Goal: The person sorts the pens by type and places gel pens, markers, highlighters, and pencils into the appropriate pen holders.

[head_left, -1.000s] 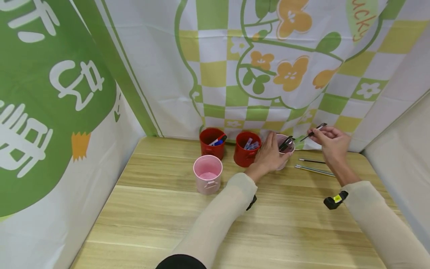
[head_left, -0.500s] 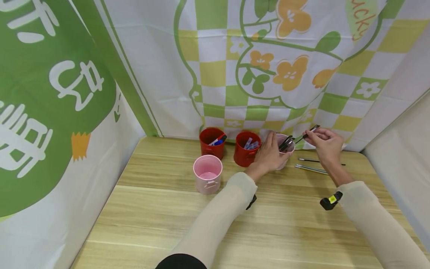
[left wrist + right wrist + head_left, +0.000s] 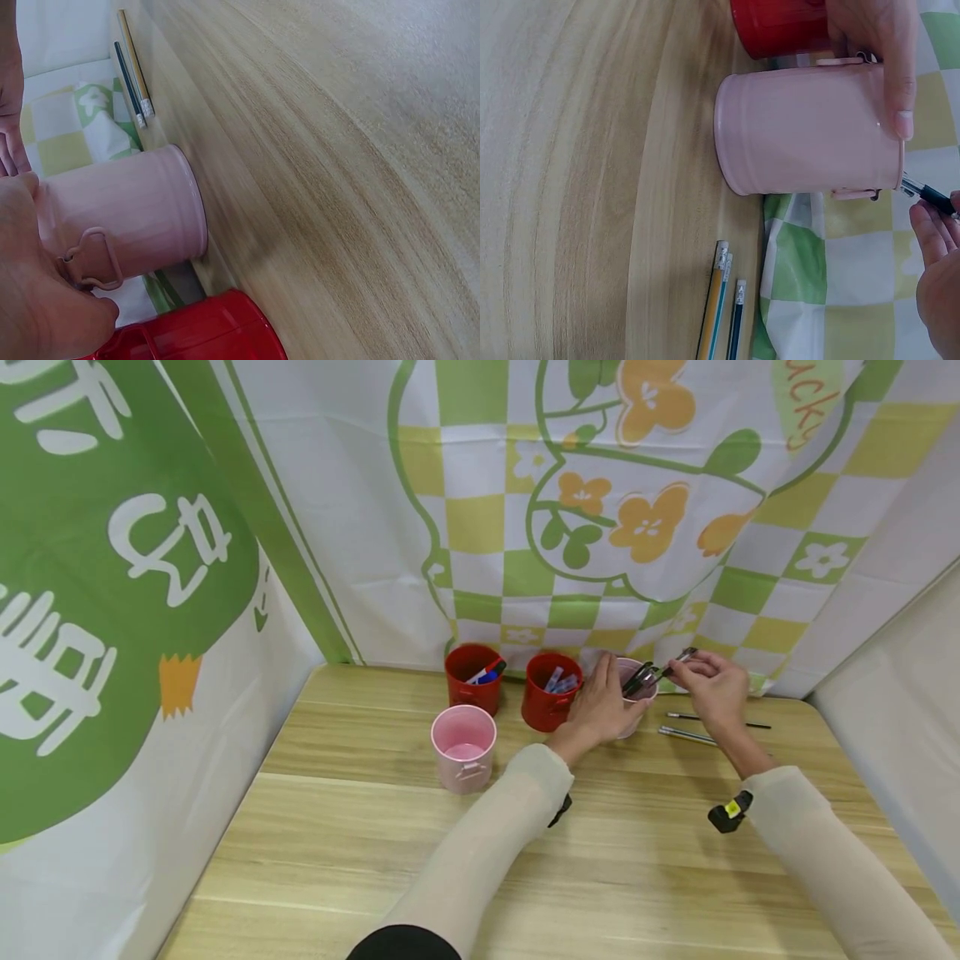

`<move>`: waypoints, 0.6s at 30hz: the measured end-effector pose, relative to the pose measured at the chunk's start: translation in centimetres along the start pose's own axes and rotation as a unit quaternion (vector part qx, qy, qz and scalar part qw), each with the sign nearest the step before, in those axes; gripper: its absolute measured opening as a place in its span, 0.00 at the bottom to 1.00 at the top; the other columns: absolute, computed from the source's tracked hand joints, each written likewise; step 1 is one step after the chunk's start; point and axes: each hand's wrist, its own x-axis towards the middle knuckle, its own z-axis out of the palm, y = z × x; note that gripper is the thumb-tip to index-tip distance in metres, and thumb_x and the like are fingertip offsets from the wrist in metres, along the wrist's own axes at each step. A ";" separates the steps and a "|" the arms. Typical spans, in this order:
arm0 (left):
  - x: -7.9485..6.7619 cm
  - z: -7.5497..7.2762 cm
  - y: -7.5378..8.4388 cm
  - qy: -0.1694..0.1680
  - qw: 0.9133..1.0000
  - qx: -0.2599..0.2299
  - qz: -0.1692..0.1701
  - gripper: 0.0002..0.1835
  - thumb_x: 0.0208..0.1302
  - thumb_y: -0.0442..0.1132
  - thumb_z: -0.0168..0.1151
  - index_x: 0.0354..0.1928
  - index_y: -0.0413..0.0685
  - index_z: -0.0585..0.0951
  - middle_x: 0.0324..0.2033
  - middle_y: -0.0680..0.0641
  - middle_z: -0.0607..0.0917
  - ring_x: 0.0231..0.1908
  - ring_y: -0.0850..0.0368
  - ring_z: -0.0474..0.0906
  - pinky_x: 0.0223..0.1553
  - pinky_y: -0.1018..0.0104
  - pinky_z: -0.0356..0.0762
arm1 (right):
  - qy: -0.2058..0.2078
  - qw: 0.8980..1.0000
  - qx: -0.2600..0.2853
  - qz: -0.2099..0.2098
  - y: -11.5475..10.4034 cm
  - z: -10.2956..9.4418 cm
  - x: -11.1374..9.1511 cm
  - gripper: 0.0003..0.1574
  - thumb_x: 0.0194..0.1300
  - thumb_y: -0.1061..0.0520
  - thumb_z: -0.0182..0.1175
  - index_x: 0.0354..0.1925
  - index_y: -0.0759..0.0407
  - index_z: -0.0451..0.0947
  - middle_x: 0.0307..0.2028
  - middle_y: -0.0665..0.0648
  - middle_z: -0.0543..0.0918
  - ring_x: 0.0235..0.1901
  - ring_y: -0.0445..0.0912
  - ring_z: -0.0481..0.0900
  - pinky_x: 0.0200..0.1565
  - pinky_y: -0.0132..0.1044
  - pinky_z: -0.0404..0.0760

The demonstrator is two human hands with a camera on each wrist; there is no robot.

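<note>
My left hand (image 3: 596, 706) holds a pink pail (image 3: 810, 131) at its rim, the thumb lying across the front. Several dark pens (image 3: 637, 680) stand in the pail. At the pail's right side, my right hand (image 3: 716, 693) pinches a black pen (image 3: 935, 199) between thumb and fingers. The pen slants, its lower end at the mouth of the pail; how deep it reaches is hidden in the wrist view. Below the right hand, several pencils lie on the table: a dark pencil (image 3: 736, 319) and, beside it, a yellow pencil (image 3: 712, 300) with a blue one.
Left of the held pail stands a red pail (image 3: 542, 710) with clear plastic pieces. Another red pail (image 3: 474, 697) holds markers. A second pink pail (image 3: 465, 772) stands in front of it. A patterned cloth (image 3: 480, 552) hangs behind the wooden table (image 3: 337, 860).
My right hand has moved left and slightly down, bringing the pen from beside the pink pail to its mouth. The left hand has stayed on the pail.
</note>
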 end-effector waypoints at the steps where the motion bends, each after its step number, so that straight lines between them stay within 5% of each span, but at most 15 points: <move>1: 0.0 0.0 0.0 0.000 1.000 0.000 -0.001 0.55 0.75 0.69 0.54 0.86 0.46 0.41 0.86 0.51 0.43 0.83 0.58 0.49 0.78 0.62 0.59 | -0.003 1.000 -0.017 -0.005 0.1 0.0 0.0 0.14 0.62 0.78 0.68 0.47 0.77 0.79 0.24 0.49 0.89 0.26 0.38 0.90 0.33 0.30 0.86; 9: -0.5 -0.3 0.2 0.003 1.000 0.010 -0.002 0.54 0.76 0.69 0.52 0.86 0.45 0.41 0.86 0.51 0.43 0.82 0.58 0.49 0.77 0.63 0.60 | -0.034 0.978 -0.191 -0.074 -1.0 0.5 -1.2 0.16 0.65 0.73 0.68 0.47 0.87 0.80 0.25 0.40 0.87 0.26 0.26 0.85 0.30 0.19 0.81; 15: -0.6 -0.5 0.4 0.001 1.000 0.019 -0.001 0.54 0.76 0.69 0.51 0.86 0.45 0.41 0.86 0.50 0.44 0.82 0.58 0.49 0.78 0.65 0.57 | -0.052 0.961 -0.251 -0.100 -0.5 0.3 -1.0 0.19 0.68 0.70 0.68 0.54 0.82 0.81 0.40 0.74 0.89 0.31 0.21 0.83 0.34 0.16 0.79; 18: -0.4 -0.5 0.4 -0.008 1.000 0.022 -0.005 0.54 0.76 0.70 0.51 0.86 0.46 0.40 0.86 0.51 0.42 0.83 0.58 0.48 0.78 0.66 0.56 | -0.056 0.955 -0.272 -0.101 0.2 -0.1 -0.6 0.21 0.70 0.66 0.69 0.56 0.79 0.82 0.45 0.79 0.86 0.32 0.18 0.82 0.36 0.15 0.79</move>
